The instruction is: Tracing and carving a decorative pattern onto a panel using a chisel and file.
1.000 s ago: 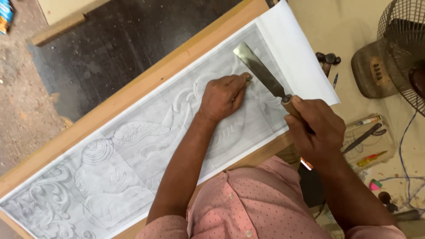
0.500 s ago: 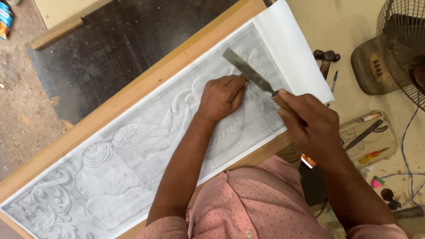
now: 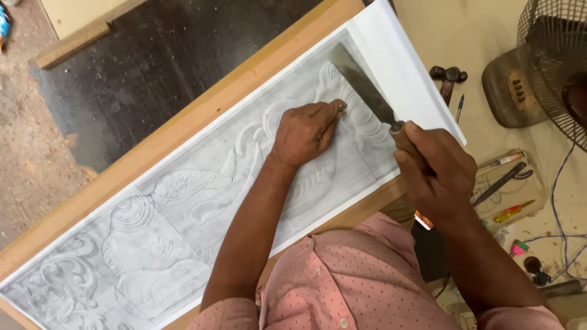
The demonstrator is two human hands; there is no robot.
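Note:
A long sheet of paper (image 3: 183,208) with a grey ornamental drawing lies on a wooden plank (image 3: 202,110). My left hand (image 3: 304,131) rests on the paper near its right end, fingers pinched on a small dark object, maybe a nail, at its fingertips. My right hand (image 3: 435,173) grips the wooden handle of a broad flat chisel (image 3: 361,82). The blade slants up and to the left, hovering over the drawing just right of my left hand.
A hammer (image 3: 447,79) and a pen (image 3: 459,108) lie on the floor right of the plank. A floor fan (image 3: 544,67) stands at the far right. A shallow box (image 3: 507,186) holds pencils and tools. A dark board (image 3: 159,67) lies beyond the plank.
My right hand has drifted left with the chisel, bringing the blade closer over my left hand's fingertips. The left hand has stayed in place on the paper.

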